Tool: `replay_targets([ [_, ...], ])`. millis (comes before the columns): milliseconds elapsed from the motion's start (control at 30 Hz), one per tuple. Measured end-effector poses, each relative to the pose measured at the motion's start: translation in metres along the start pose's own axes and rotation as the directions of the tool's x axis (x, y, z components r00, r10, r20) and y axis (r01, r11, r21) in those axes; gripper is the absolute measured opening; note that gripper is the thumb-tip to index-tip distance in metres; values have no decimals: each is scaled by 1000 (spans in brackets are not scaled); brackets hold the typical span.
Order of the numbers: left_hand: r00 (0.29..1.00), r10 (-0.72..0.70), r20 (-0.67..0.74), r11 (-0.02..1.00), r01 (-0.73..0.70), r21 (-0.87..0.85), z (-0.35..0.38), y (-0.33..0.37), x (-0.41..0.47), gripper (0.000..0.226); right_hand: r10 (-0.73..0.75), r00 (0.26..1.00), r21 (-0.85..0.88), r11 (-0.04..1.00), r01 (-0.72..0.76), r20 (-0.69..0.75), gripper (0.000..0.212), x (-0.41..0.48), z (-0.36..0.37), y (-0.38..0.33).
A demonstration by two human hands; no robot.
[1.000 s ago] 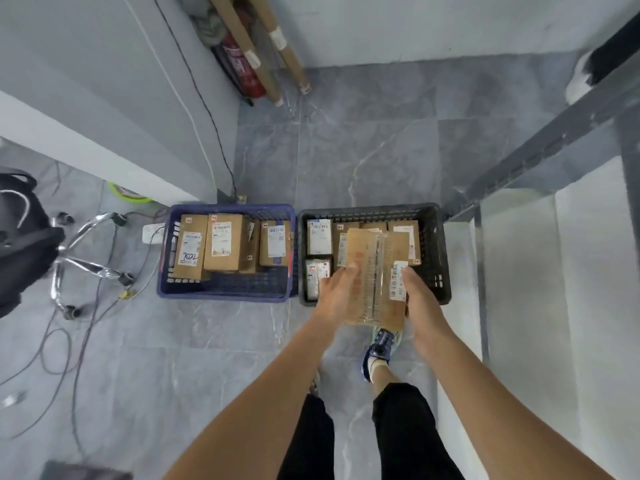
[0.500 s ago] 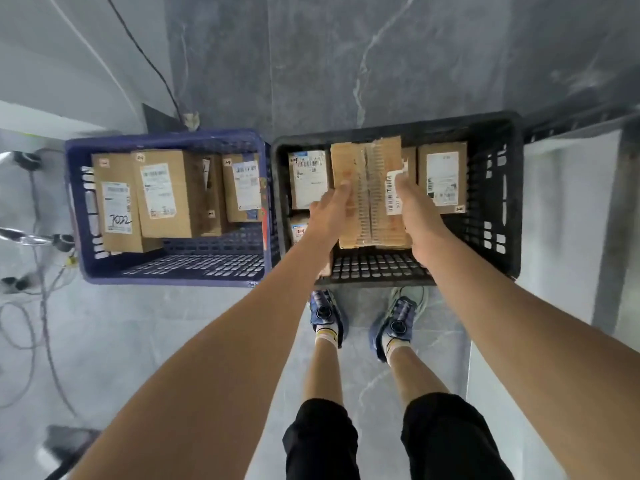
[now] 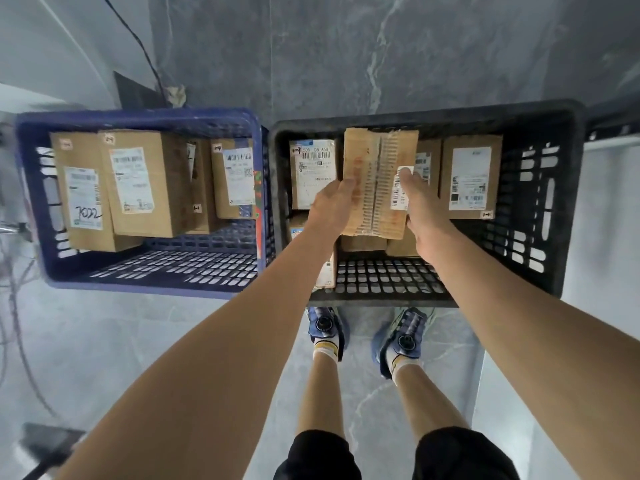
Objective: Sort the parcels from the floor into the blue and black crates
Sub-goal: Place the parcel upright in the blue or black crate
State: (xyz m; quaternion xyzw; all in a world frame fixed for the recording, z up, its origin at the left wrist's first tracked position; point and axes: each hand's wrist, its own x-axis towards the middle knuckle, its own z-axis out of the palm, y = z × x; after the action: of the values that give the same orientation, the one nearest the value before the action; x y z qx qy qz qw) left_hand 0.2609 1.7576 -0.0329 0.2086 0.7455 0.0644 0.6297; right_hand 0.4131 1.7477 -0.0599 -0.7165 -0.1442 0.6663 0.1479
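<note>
Both hands clamp the taped parcel (image 3: pixel 375 181) from its sides, left hand (image 3: pixel 332 206) and right hand (image 3: pixel 420 202), fingers curled on its edges, over the middle of the black crate (image 3: pixel 568 202). Risk: it lands on the boxes beneath and tips. Blue crate (image 3: pixel 138 285) sits left.

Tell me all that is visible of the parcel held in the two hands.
The parcel is a worn brown cardboard box with a ribbed seam down its middle and a white barcode label on its right side. The left hand grips its left edge and the right hand its right edge, over the black crate.
</note>
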Motion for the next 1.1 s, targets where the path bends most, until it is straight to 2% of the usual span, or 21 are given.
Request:
replay_targets([
  [167,1000,-7,11,1000,6,3,3,-1,2,42,-26,1000,-50,998,25,-8,49,6,2,5],
  [467,1000,-1,19,997,-1,80,9,-11,1,53,-33,999,-57,998,34,4,44,5,-4,14],
  [533,1000,-14,18,996,12,90,7,-15,-3,52,-21,1000,-76,997,22,13,49,4,-3,15],
  [633,999,-27,23,997,25,72,3,-18,-3,52,-1,999,-106,994,4,32,68,4,1,14],
  [767,999,-22,29,998,20,59,2,-10,1,51,-15,1000,-79,997,16,16,52,13,6,7],
  [933,1000,15,-23,994,-12,110,11,-14,24,81,28,1000,-27,999,-27,13,65,20,12,0],
  [1100,999,28,-26,986,-23,167,15,-16,27,81,44,997,-62,997,-41,55,72,22,8,-2],
])
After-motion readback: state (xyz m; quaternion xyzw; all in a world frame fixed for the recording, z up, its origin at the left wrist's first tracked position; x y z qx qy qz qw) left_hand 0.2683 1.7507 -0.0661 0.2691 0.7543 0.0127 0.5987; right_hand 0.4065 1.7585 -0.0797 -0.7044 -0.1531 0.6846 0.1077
